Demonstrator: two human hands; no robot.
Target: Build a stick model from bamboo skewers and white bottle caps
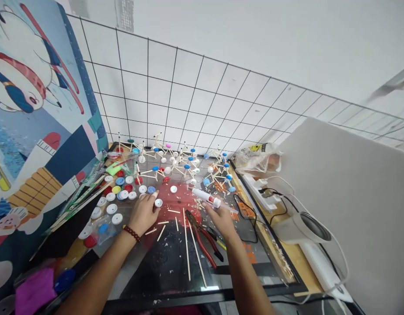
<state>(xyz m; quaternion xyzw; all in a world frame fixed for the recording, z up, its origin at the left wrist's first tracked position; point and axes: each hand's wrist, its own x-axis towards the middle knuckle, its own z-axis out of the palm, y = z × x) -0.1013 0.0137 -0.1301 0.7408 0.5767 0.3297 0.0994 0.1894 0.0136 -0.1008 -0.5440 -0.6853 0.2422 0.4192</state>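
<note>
My left hand (143, 213) reaches over the glass tabletop (175, 262), fingertips pinched on a white bottle cap (158, 202). My right hand (221, 217) is closed around a white glue tube with a red band (206, 197), its nozzle pointing left and up. Several thin wooden sticks (187, 245) lie between my hands. Another white cap (173, 189) lies just beyond them. Farther back stand stick-and-cap models (179, 164) with blue, white and red caps.
Loose caps in white, blue, red and yellow (116, 194) lie at the left. Red-handled pliers (202, 234) rest beside my right wrist. A power strip (262, 192), a white hairdryer-like device (302, 227), a plastic bag (257, 159) and a white board (353, 210) are at the right.
</note>
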